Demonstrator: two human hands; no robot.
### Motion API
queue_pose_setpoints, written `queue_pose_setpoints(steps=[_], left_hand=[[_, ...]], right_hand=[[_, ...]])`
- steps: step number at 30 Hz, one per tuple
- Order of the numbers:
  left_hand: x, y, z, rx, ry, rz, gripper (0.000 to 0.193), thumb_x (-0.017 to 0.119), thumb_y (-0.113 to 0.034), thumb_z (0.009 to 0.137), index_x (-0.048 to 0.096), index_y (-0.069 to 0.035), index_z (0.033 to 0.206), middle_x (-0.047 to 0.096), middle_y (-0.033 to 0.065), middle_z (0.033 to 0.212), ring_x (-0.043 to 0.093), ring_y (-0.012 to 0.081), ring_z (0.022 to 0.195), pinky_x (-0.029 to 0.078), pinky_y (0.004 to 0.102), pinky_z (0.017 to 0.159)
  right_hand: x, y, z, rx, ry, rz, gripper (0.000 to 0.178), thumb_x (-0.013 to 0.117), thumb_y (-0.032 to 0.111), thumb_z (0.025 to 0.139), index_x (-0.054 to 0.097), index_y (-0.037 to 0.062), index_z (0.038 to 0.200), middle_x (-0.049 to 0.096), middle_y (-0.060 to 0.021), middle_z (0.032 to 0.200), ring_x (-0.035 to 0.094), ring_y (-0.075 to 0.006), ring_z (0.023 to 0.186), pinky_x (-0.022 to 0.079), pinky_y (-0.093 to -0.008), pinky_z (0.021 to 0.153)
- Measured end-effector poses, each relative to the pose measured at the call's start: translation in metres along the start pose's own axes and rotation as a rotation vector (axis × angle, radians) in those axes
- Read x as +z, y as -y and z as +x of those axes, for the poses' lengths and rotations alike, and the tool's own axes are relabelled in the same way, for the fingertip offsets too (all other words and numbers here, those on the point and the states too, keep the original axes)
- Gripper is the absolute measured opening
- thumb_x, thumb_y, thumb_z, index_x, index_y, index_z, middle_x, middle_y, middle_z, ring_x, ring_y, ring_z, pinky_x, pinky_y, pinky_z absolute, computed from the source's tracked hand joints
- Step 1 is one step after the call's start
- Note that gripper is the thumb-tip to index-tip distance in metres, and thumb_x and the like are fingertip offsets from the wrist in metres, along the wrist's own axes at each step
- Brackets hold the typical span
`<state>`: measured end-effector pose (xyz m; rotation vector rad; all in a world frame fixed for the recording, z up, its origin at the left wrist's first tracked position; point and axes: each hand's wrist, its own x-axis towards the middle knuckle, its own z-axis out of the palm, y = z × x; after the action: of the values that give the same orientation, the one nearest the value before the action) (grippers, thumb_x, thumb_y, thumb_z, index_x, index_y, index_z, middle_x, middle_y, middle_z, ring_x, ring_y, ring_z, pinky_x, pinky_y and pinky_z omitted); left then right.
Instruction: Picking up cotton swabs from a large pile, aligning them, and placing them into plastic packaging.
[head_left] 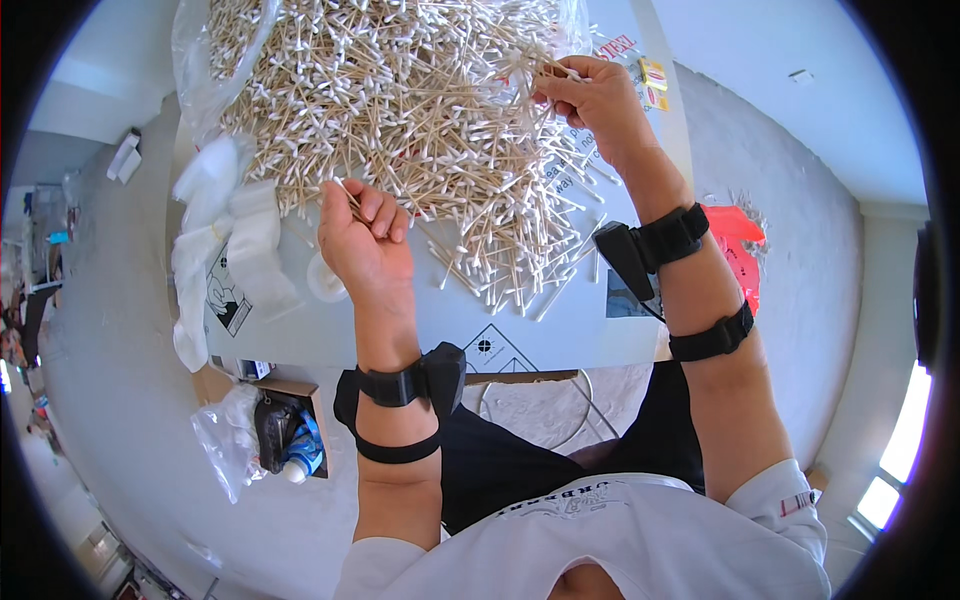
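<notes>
A big heap of cotton swabs [400, 110] with wooden sticks and white tips covers much of the grey table [420, 335]. My left hand [365, 235] is at the heap's near left edge, its fingers curled round a few cotton swabs, one white tip showing by the thumb. At the far right of the heap my right hand [595, 105] pinches several swabs between thumb and fingers. Other swabs lie beneath and beside that hand. Black straps with dark boxes are worn on both my forearms.
Left of the heap lie white plastic bags [262, 245]; a white tape roll [325, 278] is near my left wrist. Small yellow boxes [653, 83] sit at the table's right edge. Below on the left stands a carton [318, 400] with a bottle; a red bag [735, 245] lies on the right.
</notes>
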<state>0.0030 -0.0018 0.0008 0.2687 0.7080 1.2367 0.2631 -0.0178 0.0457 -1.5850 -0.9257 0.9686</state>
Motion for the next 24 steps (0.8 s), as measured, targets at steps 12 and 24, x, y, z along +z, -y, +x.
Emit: queue_pose_setpoints(steps=[12,24], left_hand=[[-0.002,0.001,0.001,0.001,0.023,0.000,0.030,0.047,-0.034,0.102,0.051,-0.009,0.085,0.039,-0.0008,0.064,0.033,0.0095,0.052,0.028,0.0261,0.046],[-0.001,-0.001,0.000,0.001,0.015,-0.008,0.031,0.047,-0.034,0.101,0.052,-0.009,0.085,0.038,-0.0012,0.063,0.033,0.0094,0.051,0.028,0.0257,0.045]], right_hand=[[0.008,0.001,0.003,-0.334,-0.031,-0.556,0.021,0.069,0.009,0.083,0.067,-0.0010,0.101,0.063,-0.0026,0.069,0.057,-0.0058,0.063,0.046,-0.0228,0.057],[0.060,0.000,-0.022,-0.337,0.118,-1.041,0.033,0.068,0.024,0.083,0.063,0.0106,0.112,0.059,-0.0141,0.101,0.063,-0.0352,0.088,0.052,-0.0435,0.079]])
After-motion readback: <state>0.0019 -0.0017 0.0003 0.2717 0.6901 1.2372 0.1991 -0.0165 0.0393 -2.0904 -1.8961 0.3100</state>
